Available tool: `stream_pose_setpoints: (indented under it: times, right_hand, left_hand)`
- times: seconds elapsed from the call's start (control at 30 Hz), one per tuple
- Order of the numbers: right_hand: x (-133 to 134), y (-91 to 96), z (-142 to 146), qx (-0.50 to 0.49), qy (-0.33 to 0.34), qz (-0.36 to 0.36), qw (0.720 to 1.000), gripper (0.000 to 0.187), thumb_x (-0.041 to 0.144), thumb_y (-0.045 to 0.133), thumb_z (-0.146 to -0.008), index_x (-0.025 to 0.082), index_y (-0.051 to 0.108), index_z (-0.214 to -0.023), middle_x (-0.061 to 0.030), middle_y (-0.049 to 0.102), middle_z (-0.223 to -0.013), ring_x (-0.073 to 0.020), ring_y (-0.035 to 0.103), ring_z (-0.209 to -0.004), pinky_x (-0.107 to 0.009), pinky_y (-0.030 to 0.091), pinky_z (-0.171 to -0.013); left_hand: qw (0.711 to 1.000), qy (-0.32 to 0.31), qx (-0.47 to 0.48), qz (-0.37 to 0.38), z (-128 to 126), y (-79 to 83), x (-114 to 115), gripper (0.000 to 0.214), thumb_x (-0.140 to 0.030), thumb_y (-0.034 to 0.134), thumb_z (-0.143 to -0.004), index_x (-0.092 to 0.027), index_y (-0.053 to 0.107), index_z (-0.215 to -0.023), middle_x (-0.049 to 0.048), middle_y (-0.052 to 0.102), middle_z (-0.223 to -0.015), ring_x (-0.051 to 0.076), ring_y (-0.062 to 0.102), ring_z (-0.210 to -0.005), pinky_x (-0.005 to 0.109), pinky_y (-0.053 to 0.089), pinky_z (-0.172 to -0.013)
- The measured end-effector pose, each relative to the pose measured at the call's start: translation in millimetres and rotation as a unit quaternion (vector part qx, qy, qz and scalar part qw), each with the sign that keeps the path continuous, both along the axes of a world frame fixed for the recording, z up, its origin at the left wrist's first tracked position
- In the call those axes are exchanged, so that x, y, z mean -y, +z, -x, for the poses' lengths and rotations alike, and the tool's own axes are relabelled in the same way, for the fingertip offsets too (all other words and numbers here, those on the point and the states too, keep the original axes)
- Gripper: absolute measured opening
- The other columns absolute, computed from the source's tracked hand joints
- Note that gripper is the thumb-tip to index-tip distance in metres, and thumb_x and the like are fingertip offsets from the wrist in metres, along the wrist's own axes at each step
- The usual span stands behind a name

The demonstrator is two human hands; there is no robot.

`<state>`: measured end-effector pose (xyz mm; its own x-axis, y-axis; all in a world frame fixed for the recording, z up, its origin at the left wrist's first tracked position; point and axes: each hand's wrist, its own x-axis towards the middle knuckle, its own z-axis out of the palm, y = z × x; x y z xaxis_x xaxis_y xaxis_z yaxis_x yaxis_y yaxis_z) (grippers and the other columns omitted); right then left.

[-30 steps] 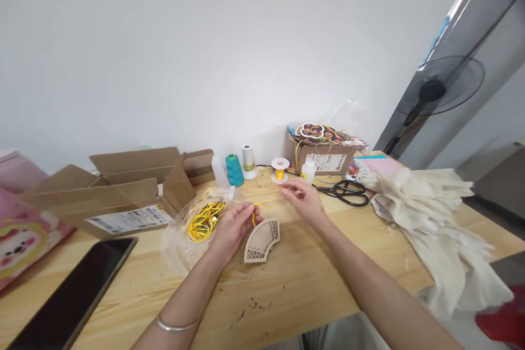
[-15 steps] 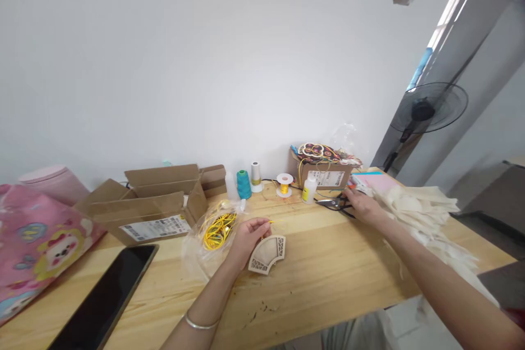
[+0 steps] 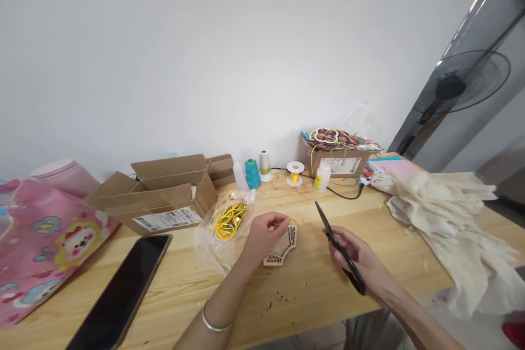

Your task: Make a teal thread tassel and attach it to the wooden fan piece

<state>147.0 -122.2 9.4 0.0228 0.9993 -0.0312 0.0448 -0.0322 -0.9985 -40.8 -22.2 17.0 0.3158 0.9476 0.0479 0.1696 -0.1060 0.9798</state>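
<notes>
My left hand is closed in a pinch on a short yellow cord at the top of a fan-shaped wooden frame. The frame has lattice ends and a pale middle panel, partly covered by my fingers. In my right hand is a pair of black-handled scissors, blades together and pointing up and left. A gap of bare tabletop separates the scissors from the frame.
A bag of yellow cords lies left of my left hand, near a phone and an open cardboard box. Thread spools and a small bottle stand behind. Cream cloth drapes over the right edge.
My right hand has picked up the scissors from beside the small bottle and brought them nearer to me. The left hand has turned over the cord, and the view has shifted right.
</notes>
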Motion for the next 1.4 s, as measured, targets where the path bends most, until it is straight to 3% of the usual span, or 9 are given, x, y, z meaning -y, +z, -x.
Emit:
stream_pose_setpoints:
  times: [0.1, 0.17, 0.27, 0.4, 0.67, 1.0, 1.4]
  right_hand:
    - [-6.4, 6.6, 5.1, 0.103, 0.035, -0.064, 0.992, 0.042, 0.035, 0.054, -0.072, 0.019, 0.043, -0.110, -0.0052, 0.055, -0.087, -0.0151, 0.054, -0.079, -0.029, 0.045, -0.073]
    - [-8.3, 7.3, 9.4, 0.211, 0.021, -0.094, 0.973, 0.044, 0.031, 0.056, -0.070, 0.019, 0.044, -0.111, -0.0080, 0.055, -0.099, -0.0183, 0.053, -0.090, -0.032, 0.044, -0.079]
    - [-11.6, 2.7, 18.3, 0.354, -0.042, -0.112, 0.927, 0.040, 0.029, 0.060, -0.066, 0.020, 0.051, -0.105, -0.0073, 0.058, -0.096, -0.0211, 0.053, -0.088, -0.034, 0.044, -0.076]
    - [-17.4, -0.6, 26.5, 0.451, -0.075, -0.146, 0.877, 0.035, 0.028, 0.060, -0.067, 0.020, 0.056, -0.101, -0.0056, 0.059, -0.082, -0.0207, 0.054, -0.079, -0.032, 0.045, -0.068]
    - [-18.9, -1.0, 27.3, 0.509, -0.062, -0.207, 0.834, 0.030, 0.027, 0.052, -0.075, 0.016, 0.057, -0.102, -0.0043, 0.057, -0.067, -0.0154, 0.053, -0.062, -0.023, 0.041, -0.054]
    - [-16.4, 4.0, 10.4, 0.578, -0.014, -0.191, 0.793, 0.030, 0.028, 0.051, -0.075, 0.019, 0.057, -0.103, -0.0036, 0.060, -0.068, -0.0146, 0.055, -0.061, -0.022, 0.038, -0.054]
    - [-15.4, 10.7, 1.8, 0.572, 0.027, -0.195, 0.796, 0.026, 0.031, 0.051, -0.077, 0.020, 0.058, -0.100, -0.0014, 0.058, -0.061, -0.0127, 0.053, -0.055, -0.021, 0.035, -0.052]
  left_hand:
    - [0.992, 0.004, -0.066, -0.105, 1.3, 3.6, 3.0, 0.016, -0.031, 0.056, -0.070, -0.017, 0.065, -0.071, 0.0027, 0.066, -0.072, 0.014, 0.057, -0.067, 0.024, 0.042, -0.065]
    - [0.985, 0.011, -0.086, -0.151, 1.5, 4.9, 3.9, 0.016, -0.030, 0.055, -0.071, -0.018, 0.065, -0.070, 0.0025, 0.066, -0.070, 0.014, 0.056, -0.065, 0.024, 0.042, -0.063]
    - [0.977, 0.022, -0.100, -0.188, 1.5, 5.3, 4.2, 0.014, -0.027, 0.053, -0.071, -0.018, 0.064, -0.070, 0.0021, 0.065, -0.069, 0.013, 0.055, -0.063, 0.024, 0.042, -0.061]
    - [0.972, 0.026, -0.110, -0.208, 2.5, 4.7, 3.5, 0.013, -0.023, 0.051, -0.071, -0.019, 0.063, -0.070, 0.0017, 0.063, -0.067, 0.012, 0.054, -0.060, 0.023, 0.041, -0.059]
    - [0.965, 0.041, -0.112, -0.235, 5.0, 1.9, 2.2, 0.013, -0.023, 0.051, -0.071, -0.020, 0.063, -0.067, 0.0014, 0.062, -0.065, 0.013, 0.052, -0.061, 0.025, 0.039, -0.060]
    - [0.937, 0.005, -0.172, -0.304, 8.3, 4.4, -2.4, 0.012, -0.021, 0.052, -0.070, -0.020, 0.064, -0.073, 0.0016, 0.061, -0.063, 0.013, 0.050, -0.060, 0.026, 0.037, -0.063]
    - [0.929, -0.031, -0.200, -0.311, 9.3, 5.8, -3.0, 0.012, -0.020, 0.051, -0.071, -0.020, 0.063, -0.071, 0.0018, 0.060, -0.061, 0.014, 0.047, -0.059, 0.027, 0.035, -0.063]
